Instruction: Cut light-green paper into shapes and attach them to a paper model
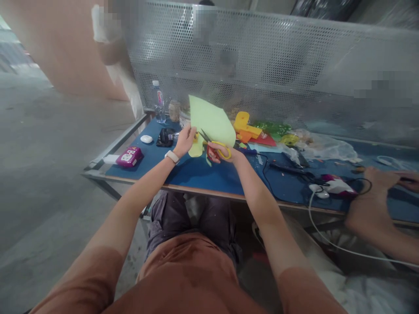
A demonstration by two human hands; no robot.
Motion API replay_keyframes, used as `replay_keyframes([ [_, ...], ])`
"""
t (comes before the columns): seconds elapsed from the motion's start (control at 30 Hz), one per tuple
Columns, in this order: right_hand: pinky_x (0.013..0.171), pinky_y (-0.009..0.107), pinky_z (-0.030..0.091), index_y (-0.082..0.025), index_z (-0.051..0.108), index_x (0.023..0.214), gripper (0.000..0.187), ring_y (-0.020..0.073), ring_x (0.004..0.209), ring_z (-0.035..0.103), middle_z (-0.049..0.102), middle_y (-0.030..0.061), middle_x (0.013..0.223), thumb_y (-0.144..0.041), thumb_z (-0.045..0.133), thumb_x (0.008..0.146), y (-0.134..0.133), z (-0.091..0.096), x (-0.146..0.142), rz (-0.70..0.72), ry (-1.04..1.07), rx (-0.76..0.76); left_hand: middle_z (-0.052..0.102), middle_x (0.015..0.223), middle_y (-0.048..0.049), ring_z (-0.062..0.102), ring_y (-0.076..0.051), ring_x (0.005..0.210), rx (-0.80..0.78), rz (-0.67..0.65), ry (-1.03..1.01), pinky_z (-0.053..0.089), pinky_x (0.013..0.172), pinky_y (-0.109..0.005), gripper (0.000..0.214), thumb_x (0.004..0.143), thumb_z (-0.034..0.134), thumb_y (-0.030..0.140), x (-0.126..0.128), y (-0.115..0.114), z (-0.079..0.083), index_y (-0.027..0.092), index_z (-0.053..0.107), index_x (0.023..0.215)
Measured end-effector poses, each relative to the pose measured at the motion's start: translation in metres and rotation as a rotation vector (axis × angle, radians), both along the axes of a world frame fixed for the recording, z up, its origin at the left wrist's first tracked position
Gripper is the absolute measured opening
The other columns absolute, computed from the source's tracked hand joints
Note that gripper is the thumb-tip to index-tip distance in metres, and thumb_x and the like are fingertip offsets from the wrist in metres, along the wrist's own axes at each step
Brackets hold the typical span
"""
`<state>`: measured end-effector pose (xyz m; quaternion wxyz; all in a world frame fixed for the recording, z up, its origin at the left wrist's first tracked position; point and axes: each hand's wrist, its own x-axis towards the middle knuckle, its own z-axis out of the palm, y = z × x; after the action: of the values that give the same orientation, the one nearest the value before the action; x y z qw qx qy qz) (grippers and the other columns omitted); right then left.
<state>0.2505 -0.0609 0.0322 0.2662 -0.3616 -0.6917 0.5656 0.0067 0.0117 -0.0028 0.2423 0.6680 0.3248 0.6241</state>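
Observation:
My left hand (185,139) is closed on the lower left edge of a pale green paper sheet (211,120) and holds it upright over the blue table (183,172). My right hand (220,152) grips scissors (216,147) with red and yellow handles. Their blades point up and left into the sheet's lower edge. A strip of the same green paper (196,150) hangs below the cut, by my left hand.
A pink case (129,156), a white earbud case (146,139), a black device (166,137) and a water bottle (159,102) lie left. Orange and red pieces (248,131), plastic bags (324,148) and cables (294,170) lie right. Another person's hand (376,183) rests at the far right. A perforated metal screen (262,65) backs the table.

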Motion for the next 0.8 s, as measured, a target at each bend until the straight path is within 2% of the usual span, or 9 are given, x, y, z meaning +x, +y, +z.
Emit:
replay_keyframes([
  [0.17,0.052,0.031,0.05,-0.028,0.057,0.081,0.079,0.0181,0.051,0.055,0.055,-0.0021,0.062,-0.099,0.069,0.112,0.004,-0.005,0.001,0.147,0.035,-0.01,0.06,0.076,0.0012,0.056,-0.018,0.071,-0.013,-0.036,-0.04,0.055,0.077,-0.039,0.083,0.108,0.071,0.105,0.0,-0.001,0.003,0.027,0.057,0.083],
  [0.3,0.054,0.032,0.048,-0.027,0.059,0.081,0.085,0.019,0.052,0.058,0.059,0.0003,0.063,-0.108,0.067,0.107,0.007,-0.006,0.006,0.339,0.035,0.027,0.058,0.078,0.0017,0.053,-0.018,0.075,-0.064,-0.068,-0.085,0.052,0.076,-0.036,0.076,0.11,0.082,0.094,0.001,-0.003,0.008,0.026,0.058,0.084],
  [0.37,0.055,0.032,0.049,-0.027,0.057,0.081,0.087,0.0186,0.053,0.057,0.059,0.0,0.064,-0.111,0.065,0.106,0.007,-0.004,0.01,0.357,0.065,0.051,0.055,0.078,0.0024,0.051,-0.017,0.076,-0.109,-0.078,-0.14,0.05,0.075,-0.034,0.073,0.11,0.086,0.087,0.0,-0.004,0.009,0.025,0.058,0.083],
  [0.47,0.054,0.03,0.048,-0.026,0.061,0.079,0.09,0.0165,0.052,0.057,0.06,-0.0002,0.064,-0.111,0.072,0.102,0.005,0.0,0.01,0.206,0.117,0.132,0.051,0.08,0.0028,0.047,-0.016,0.076,-0.174,-0.099,-0.24,0.045,0.072,-0.032,0.066,0.111,0.091,0.073,0.0,-0.005,0.009,0.025,0.057,0.082],
  [0.6,0.052,0.027,0.049,-0.023,0.069,0.076,0.091,0.0152,0.049,0.058,0.063,0.0022,0.056,-0.111,0.085,0.094,0.003,-0.001,0.0,-0.076,0.025,0.241,0.053,0.084,0.0024,0.05,-0.016,0.079,-0.219,-0.134,-0.352,0.049,0.076,-0.03,0.052,0.115,0.09,0.053,0.0,-0.006,0.009,0.024,0.059,0.084],
  [0.7,0.049,0.026,0.048,-0.023,0.068,0.072,0.091,0.0151,0.048,0.059,0.064,0.0039,0.054,-0.11,0.091,0.089,0.002,-0.004,-0.01,-0.202,-0.054,0.225,0.053,0.083,0.0027,0.051,-0.016,0.079,-0.243,-0.084,-0.368,0.052,0.077,-0.029,0.054,0.118,0.088,0.051,0.0,-0.007,0.01,0.025,0.056,0.083],
  [0.8,0.048,0.024,0.049,-0.022,0.069,0.071,0.088,0.0145,0.047,0.06,0.065,0.0042,0.053,-0.104,0.094,0.092,0.0,-0.006,-0.016,-0.206,-0.107,0.196,0.052,0.081,0.0025,0.052,-0.016,0.078,-0.189,0.008,-0.326,0.051,0.076,-0.031,0.06,0.121,0.086,0.056,-0.001,-0.007,0.011,0.026,0.052,0.083],
])
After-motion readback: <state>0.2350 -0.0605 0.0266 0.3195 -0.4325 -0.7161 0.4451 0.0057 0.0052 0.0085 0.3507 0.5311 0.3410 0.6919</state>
